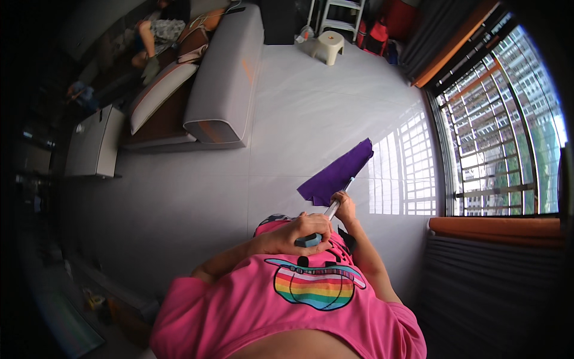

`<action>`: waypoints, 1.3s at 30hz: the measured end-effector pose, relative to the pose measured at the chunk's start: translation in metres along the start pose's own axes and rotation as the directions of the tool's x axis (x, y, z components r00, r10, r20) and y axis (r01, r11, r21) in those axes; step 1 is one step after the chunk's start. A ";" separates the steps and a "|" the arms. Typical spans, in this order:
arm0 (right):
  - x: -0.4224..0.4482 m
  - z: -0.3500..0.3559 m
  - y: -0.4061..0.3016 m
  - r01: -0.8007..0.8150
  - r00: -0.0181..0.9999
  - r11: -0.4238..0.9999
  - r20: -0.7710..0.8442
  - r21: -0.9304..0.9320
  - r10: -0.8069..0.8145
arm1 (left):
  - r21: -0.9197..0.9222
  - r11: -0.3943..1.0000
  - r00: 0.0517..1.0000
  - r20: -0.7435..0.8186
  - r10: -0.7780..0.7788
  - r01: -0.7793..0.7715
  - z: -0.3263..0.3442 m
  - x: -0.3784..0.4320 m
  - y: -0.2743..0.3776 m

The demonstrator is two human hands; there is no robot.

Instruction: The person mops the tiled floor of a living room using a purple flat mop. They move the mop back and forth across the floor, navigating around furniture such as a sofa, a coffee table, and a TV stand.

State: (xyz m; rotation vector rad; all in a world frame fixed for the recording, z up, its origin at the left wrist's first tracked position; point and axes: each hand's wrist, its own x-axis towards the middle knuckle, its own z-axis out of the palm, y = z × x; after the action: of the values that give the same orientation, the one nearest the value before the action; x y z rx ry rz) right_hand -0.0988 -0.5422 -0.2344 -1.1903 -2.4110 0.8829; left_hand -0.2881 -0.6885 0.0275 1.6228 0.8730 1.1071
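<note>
Both of my hands hold a mop pole point(333, 209) with a light metal shaft. Near my chest, my left hand point(309, 231) is wrapped around the blue-grey grip at its upper end. Lower down the shaft, my right hand point(344, 205) is closed around the pole. Beyond it, a purple cloth point(337, 172) lies spread in a long slanted shape on the grey tiled floor point(287, 179). The pole's pale blue end shows over the cloth's near right edge; whether it is joined to the cloth I cannot tell.
A grey sofa point(224, 80) with a pillow stands at the upper left, where another person sits. A white cabinet point(96, 143) is left of it. Ahead are a cream plastic stool point(332, 41), a stepladder point(341, 23) and a red bag point(374, 38). A barred window point(493, 134) and dark curtains line the right.
</note>
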 end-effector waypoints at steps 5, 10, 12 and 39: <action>0.004 0.010 -0.018 0.021 0.997 0.999 -0.070 0.032 -0.019 | 0.096 0.995 0.997 0.072 0.013 -0.020 -0.017 -0.005 -0.002; 0.027 0.038 -0.050 0.051 0.999 0.999 -0.007 0.003 -0.051 | 0.167 0.985 0.999 -0.032 -0.042 0.047 -0.043 -0.031 0.021; 0.038 0.055 -0.059 0.058 0.997 0.998 0.053 -0.027 -0.056 | 0.194 0.975 0.992 -0.087 -0.092 0.107 -0.056 -0.045 0.026; 0.056 0.084 -0.152 0.215 0.934 0.971 0.267 0.107 -0.236 | 0.527 0.847 0.990 -0.066 0.128 -0.074 -0.052 -0.061 0.054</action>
State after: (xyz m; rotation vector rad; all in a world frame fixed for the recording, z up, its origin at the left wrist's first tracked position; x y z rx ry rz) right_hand -0.2683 -0.6008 -0.2000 -0.7831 -2.6380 1.1192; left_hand -0.3554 -0.7431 0.0710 2.0936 1.2468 1.0852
